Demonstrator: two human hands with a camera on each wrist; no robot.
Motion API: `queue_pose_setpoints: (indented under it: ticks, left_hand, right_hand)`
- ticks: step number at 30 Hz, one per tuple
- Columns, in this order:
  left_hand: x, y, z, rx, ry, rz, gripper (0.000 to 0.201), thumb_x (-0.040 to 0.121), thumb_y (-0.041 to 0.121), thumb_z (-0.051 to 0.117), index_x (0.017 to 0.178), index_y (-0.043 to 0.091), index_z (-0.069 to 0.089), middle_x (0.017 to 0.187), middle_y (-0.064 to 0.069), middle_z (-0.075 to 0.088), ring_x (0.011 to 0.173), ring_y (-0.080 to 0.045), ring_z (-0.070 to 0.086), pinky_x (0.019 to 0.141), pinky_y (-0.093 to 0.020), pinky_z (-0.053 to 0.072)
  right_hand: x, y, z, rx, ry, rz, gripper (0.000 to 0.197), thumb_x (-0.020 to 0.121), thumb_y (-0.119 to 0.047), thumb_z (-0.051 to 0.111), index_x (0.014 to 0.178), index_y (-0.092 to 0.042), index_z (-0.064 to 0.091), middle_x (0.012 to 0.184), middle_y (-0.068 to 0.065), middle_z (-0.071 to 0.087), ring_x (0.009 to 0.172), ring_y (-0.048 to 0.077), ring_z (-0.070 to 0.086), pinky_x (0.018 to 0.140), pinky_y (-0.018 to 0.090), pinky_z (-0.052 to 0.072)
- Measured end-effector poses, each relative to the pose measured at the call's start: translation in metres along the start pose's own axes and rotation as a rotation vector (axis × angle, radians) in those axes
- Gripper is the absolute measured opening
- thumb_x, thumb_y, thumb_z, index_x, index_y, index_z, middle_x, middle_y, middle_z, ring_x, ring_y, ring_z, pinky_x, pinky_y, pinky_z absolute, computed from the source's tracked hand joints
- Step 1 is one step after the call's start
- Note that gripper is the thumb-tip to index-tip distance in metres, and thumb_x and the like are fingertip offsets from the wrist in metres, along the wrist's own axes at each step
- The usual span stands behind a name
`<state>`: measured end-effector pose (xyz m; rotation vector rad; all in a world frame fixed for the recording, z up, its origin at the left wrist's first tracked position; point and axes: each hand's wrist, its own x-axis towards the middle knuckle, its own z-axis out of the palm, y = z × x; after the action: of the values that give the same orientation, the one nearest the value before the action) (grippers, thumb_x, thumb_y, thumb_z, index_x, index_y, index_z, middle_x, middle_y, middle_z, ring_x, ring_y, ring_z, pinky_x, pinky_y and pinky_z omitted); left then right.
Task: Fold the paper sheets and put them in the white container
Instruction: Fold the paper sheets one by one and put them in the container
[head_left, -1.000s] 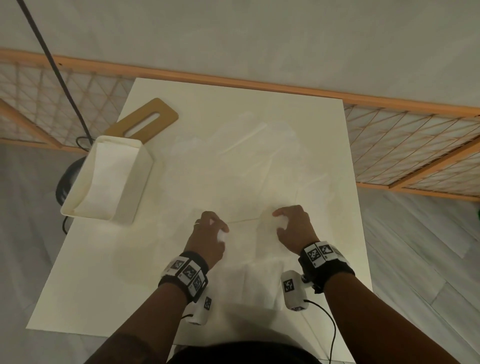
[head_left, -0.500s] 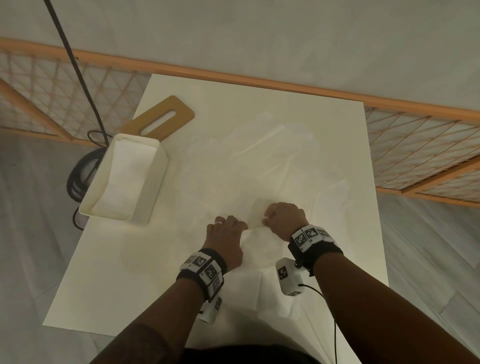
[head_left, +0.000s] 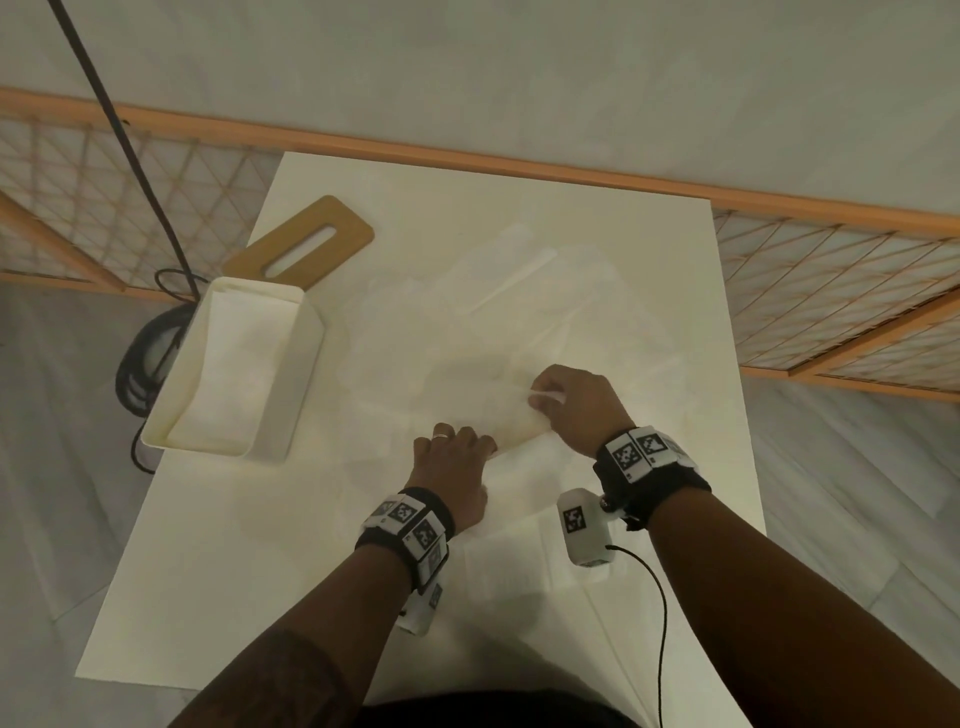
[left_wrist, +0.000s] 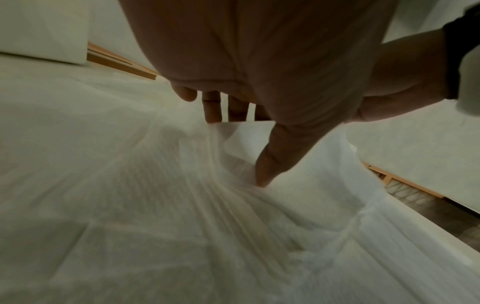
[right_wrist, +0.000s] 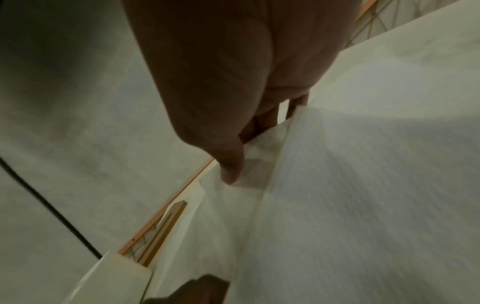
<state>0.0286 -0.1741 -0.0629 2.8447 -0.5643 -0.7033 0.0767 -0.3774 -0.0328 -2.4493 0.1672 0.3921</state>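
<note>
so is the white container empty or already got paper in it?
Not empty: the white container already holds white paper sheets lying along its inside. How many, cannot tell.

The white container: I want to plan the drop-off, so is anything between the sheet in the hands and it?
Nothing visible stands in the way. The paper sheet, pinched by the left hand and right hand, lies right of the white container, with only bare table between. The container already holds folded paper.
</note>
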Motion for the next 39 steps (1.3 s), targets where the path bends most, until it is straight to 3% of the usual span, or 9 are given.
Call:
queue_pose_setpoints:
  ticks: [6, 13, 19, 24, 28, 30, 33, 36, 39]
  left_hand:
    - [0.001, 0.003, 0.0, 0.03, -0.019, 0.008, 0.051, 0.09, 0.026, 0.058, 0.139, 0.028, 0.045, 0.132, 0.002, 0.049, 0.129, -0.029, 0.037, 0.105, -0.044, 0.034]
    - [0.001, 0.008, 0.003, 0.047, -0.041, -0.004, 0.05, 0.091, 0.024, 0.055, 0.14, 0.026, 0.045, 0.133, 0.002, 0.048, 0.13, -0.03, 0.036, 0.106, -0.044, 0.033]
    - [0.002, 0.011, 0.003, 0.071, -0.061, -0.025, 0.052, 0.091, 0.023, 0.054, 0.141, 0.026, 0.043, 0.135, 0.001, 0.047, 0.13, -0.03, 0.035, 0.106, -0.044, 0.033]
    - [0.003, 0.013, 0.004, 0.068, -0.068, -0.05, 0.052, 0.091, 0.023, 0.055, 0.141, 0.026, 0.043, 0.136, 0.0, 0.047, 0.13, -0.031, 0.036, 0.106, -0.045, 0.033]
    - [0.003, 0.013, 0.003, 0.067, -0.068, -0.057, 0.051, 0.091, 0.025, 0.054, 0.141, 0.025, 0.043, 0.136, 0.0, 0.048, 0.13, -0.03, 0.037, 0.106, -0.045, 0.033]
    - [0.002, 0.014, 0.002, 0.064, -0.066, -0.059, 0.05, 0.092, 0.027, 0.054, 0.141, 0.025, 0.043, 0.136, 0.0, 0.048, 0.13, -0.03, 0.038, 0.106, -0.046, 0.034]
    - [0.001, 0.014, 0.003, 0.04, -0.062, -0.065, 0.05, 0.092, 0.026, 0.054, 0.141, 0.024, 0.044, 0.136, 0.0, 0.049, 0.13, -0.03, 0.038, 0.107, -0.046, 0.033]
    - [0.001, 0.013, 0.004, 0.013, -0.059, -0.072, 0.05, 0.092, 0.023, 0.053, 0.141, 0.023, 0.044, 0.136, -0.001, 0.05, 0.13, -0.03, 0.038, 0.107, -0.046, 0.033]
    - [0.002, 0.012, 0.004, -0.019, -0.059, -0.079, 0.052, 0.092, 0.022, 0.053, 0.143, 0.025, 0.043, 0.138, 0.0, 0.05, 0.13, -0.029, 0.039, 0.108, -0.046, 0.032]
  right_hand:
    - [0.0, 0.003, -0.017, 0.075, 0.132, -0.01, 0.011, 0.096, -0.034, 0.065, 0.098, -0.023, 0.068, 0.097, -0.011, 0.069, 0.097, 0.016, 0.064, 0.081, 0.029, 0.046]
    - [0.002, 0.002, -0.039, 0.173, 0.256, -0.026, 0.012, 0.095, -0.032, 0.067, 0.093, -0.022, 0.074, 0.098, -0.012, 0.072, 0.096, 0.01, 0.065, 0.087, 0.026, 0.048]
    - [0.002, -0.003, -0.066, 0.378, 0.524, -0.005, 0.012, 0.099, -0.019, 0.062, 0.092, -0.026, 0.069, 0.091, -0.018, 0.068, 0.083, -0.01, 0.06, 0.068, -0.002, 0.038]
    - [0.018, -0.012, -0.095, 0.578, 0.72, 0.062, 0.015, 0.1, -0.02, 0.055, 0.097, -0.024, 0.07, 0.086, -0.016, 0.066, 0.065, -0.012, 0.055, 0.064, 0.006, 0.042]
    - [0.044, 0.003, -0.098, 0.784, 0.752, 0.293, 0.013, 0.095, -0.033, 0.062, 0.099, -0.026, 0.072, 0.1, -0.008, 0.071, 0.096, 0.015, 0.067, 0.092, 0.032, 0.054]
    - [0.052, 0.019, -0.09, 0.802, 0.65, 0.409, 0.025, 0.097, -0.028, 0.059, 0.118, -0.021, 0.069, 0.122, 0.003, 0.07, 0.116, 0.026, 0.064, 0.101, 0.035, 0.051]
    - [0.048, 0.041, -0.07, 0.693, 0.441, 0.644, 0.048, 0.102, -0.019, 0.05, 0.149, -0.013, 0.042, 0.151, 0.011, 0.048, 0.138, 0.029, 0.047, 0.111, 0.036, 0.039]
    - [0.036, 0.054, -0.047, 0.669, 0.195, 0.629, 0.05, 0.1, -0.036, 0.058, 0.144, -0.012, 0.051, 0.144, 0.013, 0.056, 0.131, 0.032, 0.054, 0.108, 0.041, 0.047]
    - [0.028, 0.053, -0.031, 0.694, 0.14, 0.633, 0.033, 0.09, -0.033, 0.074, 0.115, -0.01, 0.07, 0.118, 0.014, 0.072, 0.109, 0.035, 0.069, 0.098, 0.051, 0.055]
